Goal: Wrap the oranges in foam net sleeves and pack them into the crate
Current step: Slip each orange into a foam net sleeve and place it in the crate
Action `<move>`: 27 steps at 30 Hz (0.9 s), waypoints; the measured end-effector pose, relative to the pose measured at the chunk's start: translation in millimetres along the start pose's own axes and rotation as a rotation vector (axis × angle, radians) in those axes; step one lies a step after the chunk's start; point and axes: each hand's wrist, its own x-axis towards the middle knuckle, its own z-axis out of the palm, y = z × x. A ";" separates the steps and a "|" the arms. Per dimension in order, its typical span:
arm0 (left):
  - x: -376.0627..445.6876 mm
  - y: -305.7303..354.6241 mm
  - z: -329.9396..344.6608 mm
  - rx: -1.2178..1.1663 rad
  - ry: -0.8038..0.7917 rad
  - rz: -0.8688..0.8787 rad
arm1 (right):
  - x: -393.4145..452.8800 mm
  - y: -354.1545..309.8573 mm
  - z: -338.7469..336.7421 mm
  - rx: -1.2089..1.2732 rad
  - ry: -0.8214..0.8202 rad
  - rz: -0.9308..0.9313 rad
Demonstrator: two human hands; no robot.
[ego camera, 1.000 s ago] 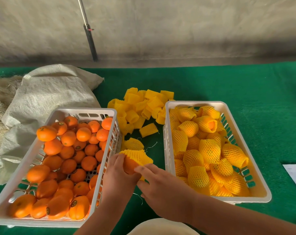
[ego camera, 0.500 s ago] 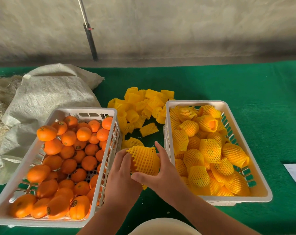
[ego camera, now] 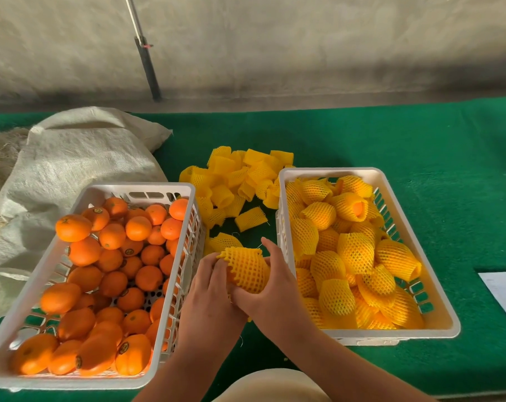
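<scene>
Now both hands are cupping one sleeved orange [ego camera: 247, 272] between the two crates: the left hand [ego camera: 209, 288] is curling its fingers against the fruit's near-left side, and the right hand [ego camera: 270, 285] is gripping it from the right and below, thumb underneath and a finger reaching up past the net's far edge. A second ago the yellow foam net was only capping the top of a bare orange; it is now covering nearly the whole fruit, with just the frilled rim standing open at the upper left. So the wrapping of this piece is looking as good as finished, and the drop into the right crate [ego camera: 370, 333], already heaped with netted oranges, is likely what is coming. Just beyond the hands, loose sleeves [ego camera: 240, 181] are lying piled on the green cloth [ego camera: 391, 140]. To the left, the supply crate [ego camera: 147, 380] is holding many unwrapped oranges [ego camera: 112, 271], so plenty of work is remaining.
</scene>
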 end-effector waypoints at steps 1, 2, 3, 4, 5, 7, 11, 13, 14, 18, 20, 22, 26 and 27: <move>-0.7 0.4 0.2 -0.023 0.014 -0.024 | 0.2 1.8 -0.4 0.003 0.020 0.002; -1.5 1.1 -0.3 -0.051 0.027 -0.054 | 0.9 4.0 -1.4 0.007 0.044 0.005; -2.3 1.7 -1.3 -0.081 0.028 -0.074 | 2.0 6.5 -3.0 0.011 0.068 0.010; -3.3 2.0 -2.7 -0.116 0.008 -0.080 | 3.5 8.9 -5.0 0.016 0.088 0.012; -4.3 1.4 -4.3 -0.157 -0.033 -0.069 | 5.2 11.0 -7.2 0.023 0.104 0.010; -7.6 -2.3 -9.6 -0.271 -0.106 -0.008 | 8.3 14.8 -11.3 0.029 0.122 -0.016; -12.4 -10.8 -20.3 -0.629 0.007 -0.079 | 11.0 25.2 -21.7 0.021 0.094 -0.081; -6.4 -13.8 -20.6 -0.943 -0.068 -0.333 | 11.2 29.4 -26.9 0.006 0.044 -0.126; -0.6 -14.1 -19.0 -1.139 -0.220 -0.483 | 10.8 30.6 -28.1 -0.013 0.011 -0.151; 19.3 -11.2 -12.8 -1.545 -0.711 -0.766 | 8.6 29.8 -25.8 -0.076 -0.109 -0.209; 21.1 -8.0 -6.9 -1.596 -0.718 -0.742 | 8.9 30.2 -27.0 -0.089 -0.139 -0.225; 19.9 -6.0 -5.2 -1.578 -0.632 -0.740 | 9.9 32.7 -29.1 -0.092 -0.170 -0.231; 20.3 -2.0 -1.0 -1.519 -0.483 -0.766 | 8.5 39.0 -38.8 0.035 -0.241 -0.117; 19.8 -0.3 -0.4 -1.516 -0.485 -0.758 | 6.5 39.2 -39.4 0.107 -0.254 -0.071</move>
